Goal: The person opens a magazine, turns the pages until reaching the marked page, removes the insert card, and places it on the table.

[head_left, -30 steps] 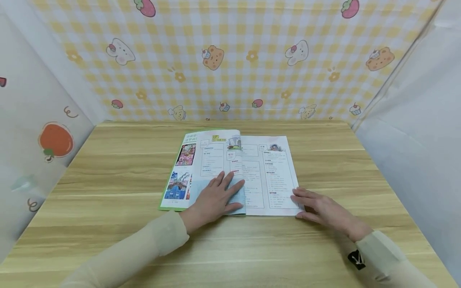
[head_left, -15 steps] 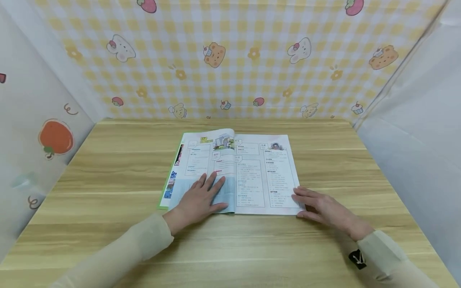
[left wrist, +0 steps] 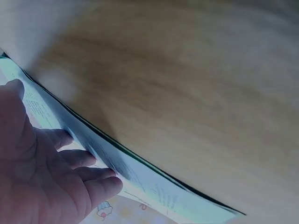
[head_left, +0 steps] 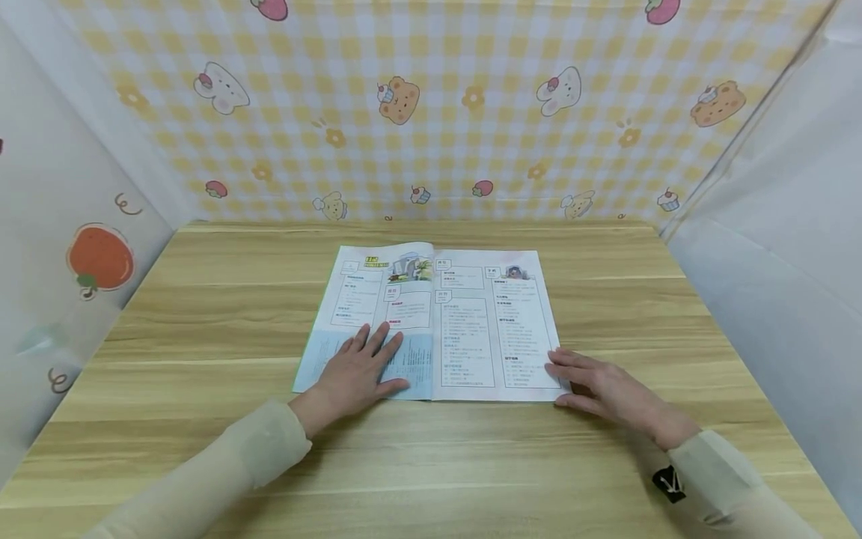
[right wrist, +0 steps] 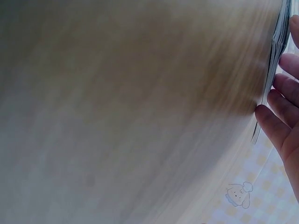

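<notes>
An open magazine (head_left: 463, 329) lies on the wooden table in the head view, showing a two-page contents spread with small colour pictures. My left hand (head_left: 346, 378) rests flat on the lower part of its left page, fingers spread. At the lower right corner, my right hand (head_left: 609, 389) touches the page edge with relaxed fingers. The left wrist view shows the left hand's fingers (left wrist: 77, 158) against the bluish page. Stacked page edges (right wrist: 271, 70) run beside the fingers of my right hand (right wrist: 285, 116) in the right wrist view.
The wooden table (head_left: 431, 471) stretches around the magazine. Behind it rises a yellow checked backdrop (head_left: 438, 157) with cartoon animals. A white sheet with a printed orange fruit (head_left: 101, 257) hangs on the left, and a plain white sheet (head_left: 795, 247) on the right.
My left hand has slid left, carrying the turned page down over the left side. The colourful page beneath is now covered. The right hand has stayed at the right edge.
</notes>
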`<state>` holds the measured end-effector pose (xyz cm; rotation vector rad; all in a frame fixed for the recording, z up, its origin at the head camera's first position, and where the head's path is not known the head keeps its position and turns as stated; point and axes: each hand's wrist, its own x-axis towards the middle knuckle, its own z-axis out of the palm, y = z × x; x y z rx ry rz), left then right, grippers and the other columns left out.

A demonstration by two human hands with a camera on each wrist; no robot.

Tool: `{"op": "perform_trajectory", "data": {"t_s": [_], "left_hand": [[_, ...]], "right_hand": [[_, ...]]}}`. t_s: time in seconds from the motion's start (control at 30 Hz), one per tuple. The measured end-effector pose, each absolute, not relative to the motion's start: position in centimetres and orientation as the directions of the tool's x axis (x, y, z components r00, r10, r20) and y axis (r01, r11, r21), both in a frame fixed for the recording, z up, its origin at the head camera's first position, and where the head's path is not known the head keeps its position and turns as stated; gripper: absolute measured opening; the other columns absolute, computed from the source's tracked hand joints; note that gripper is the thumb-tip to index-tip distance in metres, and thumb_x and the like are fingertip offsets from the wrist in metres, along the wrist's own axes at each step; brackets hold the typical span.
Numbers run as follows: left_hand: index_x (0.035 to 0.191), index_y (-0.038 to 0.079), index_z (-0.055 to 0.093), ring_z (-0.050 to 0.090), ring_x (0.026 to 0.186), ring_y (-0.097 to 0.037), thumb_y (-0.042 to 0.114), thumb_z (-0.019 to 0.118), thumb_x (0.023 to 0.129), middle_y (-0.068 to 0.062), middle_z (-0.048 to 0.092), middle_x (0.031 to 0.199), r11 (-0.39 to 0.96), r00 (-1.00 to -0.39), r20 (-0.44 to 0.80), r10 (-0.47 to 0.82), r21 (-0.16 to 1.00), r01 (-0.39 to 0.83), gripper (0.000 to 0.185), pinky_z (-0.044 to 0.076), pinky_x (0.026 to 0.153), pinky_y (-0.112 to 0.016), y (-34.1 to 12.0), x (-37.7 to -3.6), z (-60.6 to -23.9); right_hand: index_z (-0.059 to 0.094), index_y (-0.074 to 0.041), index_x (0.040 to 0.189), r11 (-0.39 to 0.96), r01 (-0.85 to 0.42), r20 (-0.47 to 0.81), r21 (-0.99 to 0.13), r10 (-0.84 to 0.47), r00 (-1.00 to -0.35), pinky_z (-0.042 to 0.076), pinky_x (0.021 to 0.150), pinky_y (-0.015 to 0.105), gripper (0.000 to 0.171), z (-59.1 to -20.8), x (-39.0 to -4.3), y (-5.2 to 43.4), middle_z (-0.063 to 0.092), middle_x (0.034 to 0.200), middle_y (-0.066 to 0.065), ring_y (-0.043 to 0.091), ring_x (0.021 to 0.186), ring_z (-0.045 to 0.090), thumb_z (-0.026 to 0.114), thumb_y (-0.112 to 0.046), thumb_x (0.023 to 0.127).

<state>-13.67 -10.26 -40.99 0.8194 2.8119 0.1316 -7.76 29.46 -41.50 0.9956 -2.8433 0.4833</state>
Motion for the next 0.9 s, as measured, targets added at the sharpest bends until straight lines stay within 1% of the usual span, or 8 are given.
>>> {"op": "perform_trajectory", "data": {"t_s": [0.2, 0.3, 0.47, 0.6, 0.73, 0.9], "left_hand": [[0.148, 0.006, 0.028, 0.016, 0.141, -0.042, 0.057, 0.049, 0.09, -0.021, 0.019, 0.154, 0.838, -0.818, -0.186, 0.545, 0.125, 0.531, 0.08, 0.024, 0.11, -0.055, -9.7, -13.5, -40.6], [0.147, 0.001, 0.026, 0.016, 0.142, -0.039, 0.056, 0.049, 0.091, -0.022, 0.017, 0.154, 0.833, -0.807, -0.206, 0.553, 0.112, 0.542, 0.082, 0.024, 0.111, -0.053, -9.4, -13.4, -40.4], [0.146, -0.004, 0.024, 0.019, 0.142, -0.037, 0.055, 0.048, 0.092, -0.021, 0.017, 0.154, 0.822, -0.792, -0.225, 0.567, 0.097, 0.561, 0.084, 0.028, 0.11, -0.051, -9.1, -13.4, -40.1], [0.146, -0.005, 0.025, 0.02, 0.141, -0.037, 0.055, 0.049, 0.091, -0.021, 0.018, 0.154, 0.821, -0.791, -0.226, 0.568, 0.1, 0.562, 0.084, 0.029, 0.11, -0.049, -9.0, -13.4, -40.0], [0.146, -0.005, 0.025, 0.02, 0.141, -0.037, 0.055, 0.048, 0.092, -0.022, 0.018, 0.154, 0.817, -0.787, -0.225, 0.574, 0.093, 0.569, 0.084, 0.027, 0.111, -0.047, -8.9, -13.5, -40.1], [0.146, -0.006, 0.024, 0.019, 0.142, -0.037, 0.055, 0.048, 0.092, -0.022, 0.017, 0.154, 0.816, -0.785, -0.231, 0.575, 0.09, 0.572, 0.084, 0.027, 0.111, -0.047, -8.9, -13.5, -40.2]], "right_hand": [[0.064, -0.001, 0.119, 0.74, -0.617, 0.193, -0.268, -0.586, -0.787, 0.051, 0.086, 0.044, 0.047, -41.2, -7.7, 29.3, 0.058, 0.129, 0.016, 0.033, 0.117, 0.056, 0.074, -0.026, 0.08], [0.064, -0.001, 0.119, 0.739, -0.617, 0.192, -0.271, -0.586, -0.787, 0.051, 0.086, 0.044, 0.047, -41.2, -7.7, 29.3, 0.058, 0.129, 0.016, 0.033, 0.117, 0.056, 0.074, -0.025, 0.08], [0.065, -0.002, 0.118, 0.743, -0.607, 0.178, -0.28, -0.582, -0.794, 0.051, 0.087, 0.043, 0.047, -41.3, -7.8, 29.4, 0.058, 0.129, 0.016, 0.032, 0.118, 0.056, 0.075, -0.027, 0.079], [0.066, -0.003, 0.117, 0.752, -0.578, 0.135, -0.317, -0.567, -0.813, 0.05, 0.089, 0.041, 0.046, -41.1, -7.9, 29.5, 0.057, 0.131, 0.014, 0.031, 0.12, 0.054, 0.074, -0.029, 0.08], [0.066, -0.004, 0.118, 0.758, -0.551, 0.098, -0.349, -0.555, -0.826, 0.049, 0.09, 0.043, 0.045, -40.9, -8.0, 29.6, 0.056, 0.132, 0.014, 0.03, 0.121, 0.053, 0.071, -0.031, 0.083], [0.066, -0.002, 0.117, 0.747, -0.571, 0.107, -0.341, -0.573, -0.813, 0.05, 0.088, 0.043, 0.038, -40.9, -8.1, 29.6, 0.058, 0.13, 0.015, 0.032, 0.118, 0.055, 0.07, -0.023, 0.084]]}}
